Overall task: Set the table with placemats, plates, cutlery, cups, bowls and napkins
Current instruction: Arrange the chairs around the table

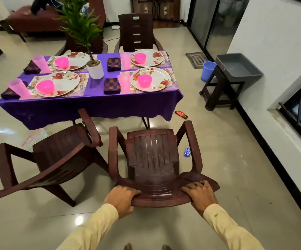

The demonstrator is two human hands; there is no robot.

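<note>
A table under a purple cloth (92, 107) carries several place settings: floral plates (150, 79) on placemats, each with a pink bowl (144, 80), a pink cup (124, 83) and a folded checked napkin (112, 85). In front of me stands a brown plastic chair (153, 159), facing the table. My left hand (122, 197) grips the left end of its backrest top. My right hand (200, 193) grips the right end.
A second brown chair (55, 159) stands tilted at the left; two more are behind the table. A potted plant (94, 68) sits mid-table. Wrappers (181, 114) lie on the floor. A stool with a grey tub (238, 67) and a blue bucket (207, 71) stand by the right wall.
</note>
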